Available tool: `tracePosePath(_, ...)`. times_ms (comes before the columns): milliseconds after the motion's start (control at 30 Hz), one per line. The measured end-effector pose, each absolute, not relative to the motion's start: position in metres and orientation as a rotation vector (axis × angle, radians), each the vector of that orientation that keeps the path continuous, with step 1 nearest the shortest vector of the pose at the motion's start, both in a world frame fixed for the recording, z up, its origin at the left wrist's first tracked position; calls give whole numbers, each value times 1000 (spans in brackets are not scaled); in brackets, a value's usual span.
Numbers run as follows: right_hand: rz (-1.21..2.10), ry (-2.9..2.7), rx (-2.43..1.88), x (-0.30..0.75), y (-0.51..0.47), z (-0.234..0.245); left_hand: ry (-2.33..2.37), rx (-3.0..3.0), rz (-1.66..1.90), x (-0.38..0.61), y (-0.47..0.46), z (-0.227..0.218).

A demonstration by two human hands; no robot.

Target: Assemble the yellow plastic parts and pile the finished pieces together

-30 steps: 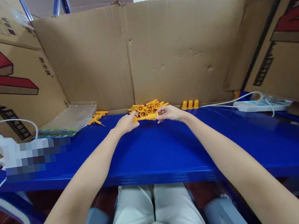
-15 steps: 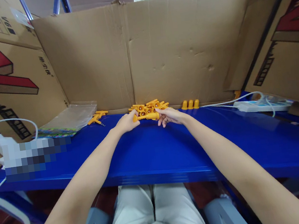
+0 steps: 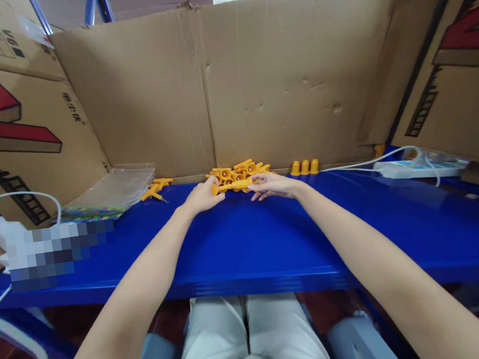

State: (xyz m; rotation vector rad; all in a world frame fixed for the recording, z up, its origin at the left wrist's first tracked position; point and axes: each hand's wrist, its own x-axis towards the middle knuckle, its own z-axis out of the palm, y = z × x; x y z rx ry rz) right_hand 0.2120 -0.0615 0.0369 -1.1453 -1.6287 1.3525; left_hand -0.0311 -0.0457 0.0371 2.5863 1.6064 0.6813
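Note:
Both of my hands meet at the far middle of the blue table (image 3: 252, 243). My left hand (image 3: 201, 197) is closed round one end of a long orange plastic piece (image 3: 235, 185). At the piece's other end is my right hand (image 3: 272, 185), its fingers pinched on it. Right behind the hands lies a pile of orange plastic parts (image 3: 238, 173). Three small orange caps (image 3: 304, 167) stand upright in a row to the right of the pile. A T-shaped orange piece with a metal screw (image 3: 155, 189) lies to the left.
Cardboard walls (image 3: 261, 81) close in the table at the back and on both sides. A stack of clear plastic bags (image 3: 110, 193) lies at the left. At the right sits a white power strip with cables (image 3: 416, 167), and a white charger with a cable (image 3: 3, 230) at the far left.
The right hand's fingers loosened and spread along the orange piece half a second ago, then closed on it again. Held in both hands, the piece has barely moved.

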Motion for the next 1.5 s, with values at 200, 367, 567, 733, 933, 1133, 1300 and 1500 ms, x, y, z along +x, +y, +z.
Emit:
tracePosePath(200,1245,-1637,-1111,212,-61,37,1627,2609,651,-30,-51,41)
tracePosePath(367,1242,-1687,-1119,210,-62,40,1630,2628,652,-30,-51,40)
tracePosePath(567,1278,-1650,-1164,209,-64,42,1617,2643,646,-30,-49,37)
tracePosePath(733,1313,-1600,-1166,208,-65,42,1616,2649,660,-30,-48,36)
tracePosePath(933,1329,-1567,-1180,206,-66,43,1633,2651,653,-29,-49,36)
tracePosePath(1133,1385,-1524,-1173,206,-62,40,1622,2641,674,-30,-48,36)
tracePosePath(1300,1513,-1367,-1102,199,-62,42,1631,2616,690,-32,-47,36)
tracePosePath(1500,1463,-1089,-1037,187,-55,67,1430,2544,923,-32,-47,34)
